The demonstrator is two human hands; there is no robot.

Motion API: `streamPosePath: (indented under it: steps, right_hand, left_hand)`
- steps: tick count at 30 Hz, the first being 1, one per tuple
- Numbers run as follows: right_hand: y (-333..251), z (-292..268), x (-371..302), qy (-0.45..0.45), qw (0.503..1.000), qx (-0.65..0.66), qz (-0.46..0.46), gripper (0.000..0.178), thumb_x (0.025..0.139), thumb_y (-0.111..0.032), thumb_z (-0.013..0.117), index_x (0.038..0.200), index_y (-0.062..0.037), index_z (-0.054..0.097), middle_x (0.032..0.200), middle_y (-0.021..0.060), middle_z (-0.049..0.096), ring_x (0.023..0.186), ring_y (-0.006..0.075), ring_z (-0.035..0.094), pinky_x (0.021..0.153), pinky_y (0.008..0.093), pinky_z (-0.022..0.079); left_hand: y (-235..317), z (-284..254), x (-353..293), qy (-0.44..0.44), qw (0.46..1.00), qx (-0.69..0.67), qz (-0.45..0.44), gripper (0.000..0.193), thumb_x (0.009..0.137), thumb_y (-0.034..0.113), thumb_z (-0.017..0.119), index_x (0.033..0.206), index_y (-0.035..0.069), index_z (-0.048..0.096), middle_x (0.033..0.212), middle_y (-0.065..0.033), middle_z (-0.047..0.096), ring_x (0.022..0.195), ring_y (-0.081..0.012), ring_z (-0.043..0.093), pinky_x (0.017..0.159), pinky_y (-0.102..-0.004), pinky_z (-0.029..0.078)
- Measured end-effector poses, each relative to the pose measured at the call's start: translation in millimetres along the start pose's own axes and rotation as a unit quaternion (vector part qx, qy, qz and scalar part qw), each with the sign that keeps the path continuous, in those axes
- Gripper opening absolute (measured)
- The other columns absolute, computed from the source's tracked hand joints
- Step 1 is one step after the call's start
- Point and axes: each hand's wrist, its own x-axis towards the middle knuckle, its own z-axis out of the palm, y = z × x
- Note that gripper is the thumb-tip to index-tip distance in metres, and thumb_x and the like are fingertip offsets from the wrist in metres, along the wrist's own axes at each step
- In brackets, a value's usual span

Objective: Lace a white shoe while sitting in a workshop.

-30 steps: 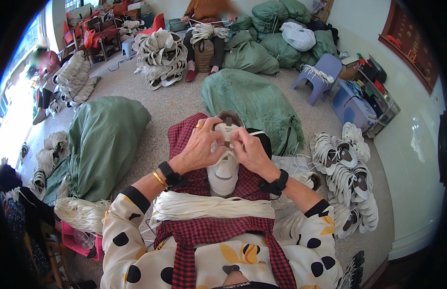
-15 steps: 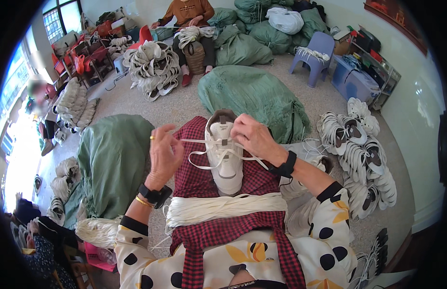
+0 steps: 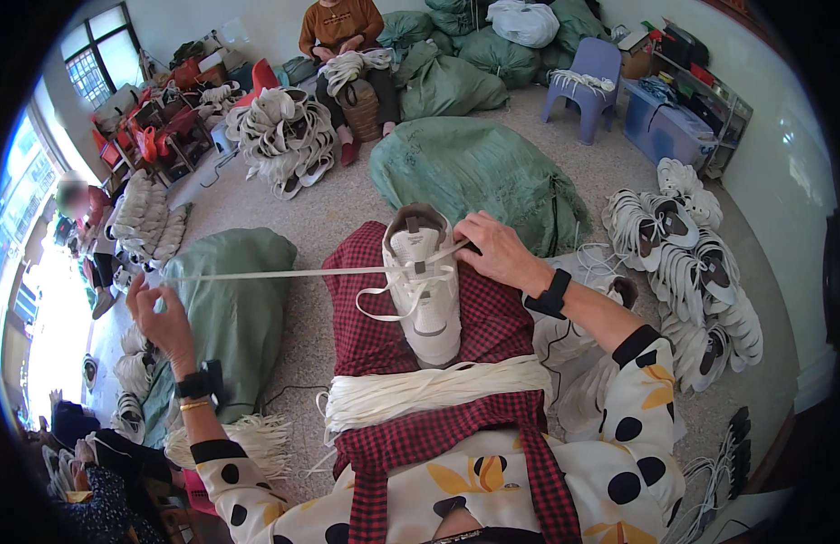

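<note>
A cream sneaker (image 3: pixel 434 319) lies on my lap over a red-and-black checked apron (image 3: pixel 358 313), its heel opening away from me. My left hand (image 3: pixel 163 319), far out to the left, pinches one end of a flat white shoelace (image 3: pixel 280 273), which runs taut to the shoe's tongue. At the shoe's upper right side my right hand (image 3: pixel 500 257) is closed on another stretch of lace near the eyelets. A loose loop of lace hangs over the left side of the shoe. Across my lap, below the toe, lies a thick bundle of white laces (image 3: pixel 438 395).
Green sacks (image 3: pixel 474 172) lie ahead and to the left. Stacked cream shoes (image 3: pixel 701 281) stand on the right, with another pile (image 3: pixel 284 136) farther off. A co-worker (image 3: pixel 343 36) sits at the back, near a purple chair (image 3: pixel 585 91). Another person is at the far left.
My left hand has moved far out to the left, drawing the lace into a long straight line. The right hand has shifted slightly right. At the back, the co-worker's hands have come closer together.
</note>
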Motion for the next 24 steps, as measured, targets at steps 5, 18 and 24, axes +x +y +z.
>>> streamPosePath:
  steps: [5, 18, 24]
  right_hand:
    - [0.4, -4.6, 1.3, -0.052, 0.996, 0.057, 0.04, 0.014, 0.088, -0.009, 0.065, 0.095, -0.0011, 0.056, 0.085, 0.0141, 0.059, 0.083, 0.0323, 0.059, 0.075, 0.042, 0.049]
    - [17.0, -22.9, 1.0, 0.07, 0.991, 0.078, 0.088, 0.018, 0.088, -0.014, 0.055, 0.076, -0.0015, 0.058, 0.068, 0.0213, 0.056, 0.06, 0.0354, 0.058, 0.055, 0.0411, 0.044]
    - [79.2, -88.5, -27.7, 0.114, 0.966, -0.103, 0.207, 0.027, 0.092, -0.018, 0.054, 0.072, -0.0002, 0.055, 0.065, 0.0215, 0.052, 0.059, 0.0362, 0.058, 0.054, 0.0449, 0.04]
  left_hand:
    - [-1.6, 6.0, -14.3, -0.143, 0.986, -0.025, -0.085, 0.007, 0.085, 0.005, 0.066, 0.087, 0.002, 0.06, 0.12, -0.0167, 0.062, 0.109, -0.0328, 0.061, 0.088, -0.0383, 0.05]
    - [218.5, 70.3, -83.1, -0.407, 0.86, -0.297, 0.084, 0.013, 0.085, 0.019, 0.071, 0.091, 0.007, 0.071, 0.111, -0.0111, 0.06, 0.109, -0.0315, 0.051, 0.09, -0.0465, 0.039]
    - [225.6, 81.9, -84.5, -0.453, 0.824, -0.336, 0.056, 0.014, 0.086, 0.017, 0.067, 0.084, 0.004, 0.071, 0.102, -0.0084, 0.058, 0.102, -0.0266, 0.052, 0.087, -0.0433, 0.039]
